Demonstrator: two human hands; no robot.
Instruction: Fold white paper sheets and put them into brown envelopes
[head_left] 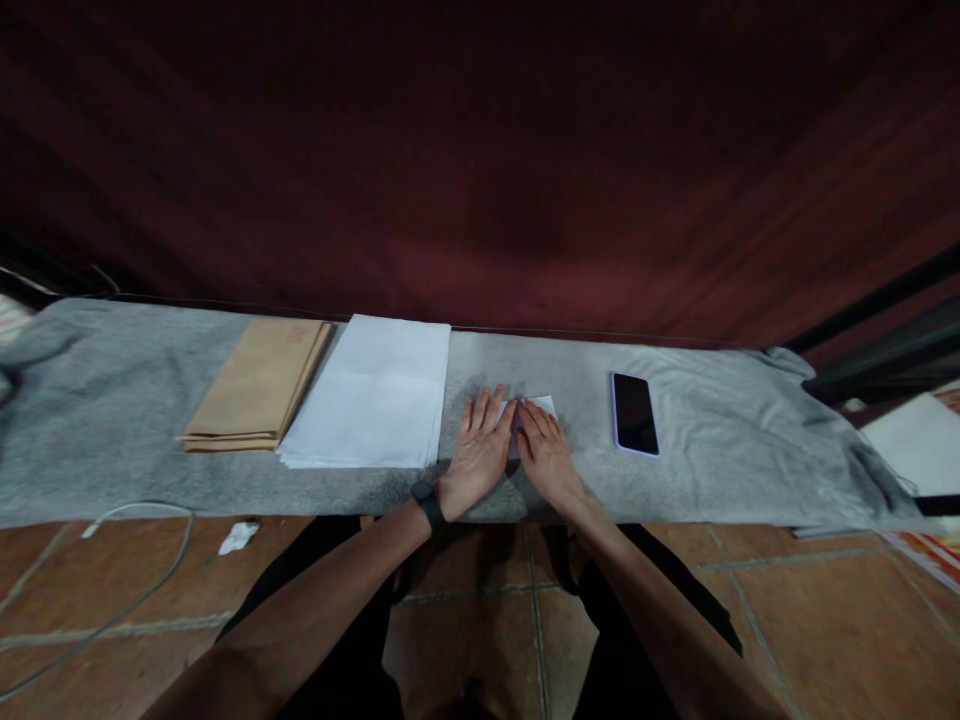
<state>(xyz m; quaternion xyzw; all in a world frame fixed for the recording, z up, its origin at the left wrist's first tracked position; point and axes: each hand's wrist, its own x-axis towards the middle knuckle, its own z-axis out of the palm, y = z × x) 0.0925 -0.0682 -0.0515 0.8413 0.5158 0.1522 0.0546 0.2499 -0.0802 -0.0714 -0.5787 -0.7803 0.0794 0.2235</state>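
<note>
A small piece of white paper (543, 403) lies on the grey cloth in front of me, mostly covered by my hands. My left hand (478, 447) rests flat with its fingers stretched out, its index finger and thumb side over the paper's left part. Flat on the right part lies my right hand (546, 450), fingers extended and slightly apart. The two hands nearly meet at their fingertips. Between them a shaded strip of the paper shows; whether it is folded is hard to make out. A dark watch sits on my left wrist.
Left of my hands lie a stack of white sheets (375, 395) and several brown envelopes (251, 385). A phone (635, 414) with a light purple edge lies to the right. Grey cloth (720, 430) covers the narrow surface. A white cable (184, 540) hangs at the front left; a dark red curtain (480, 180) stands behind.
</note>
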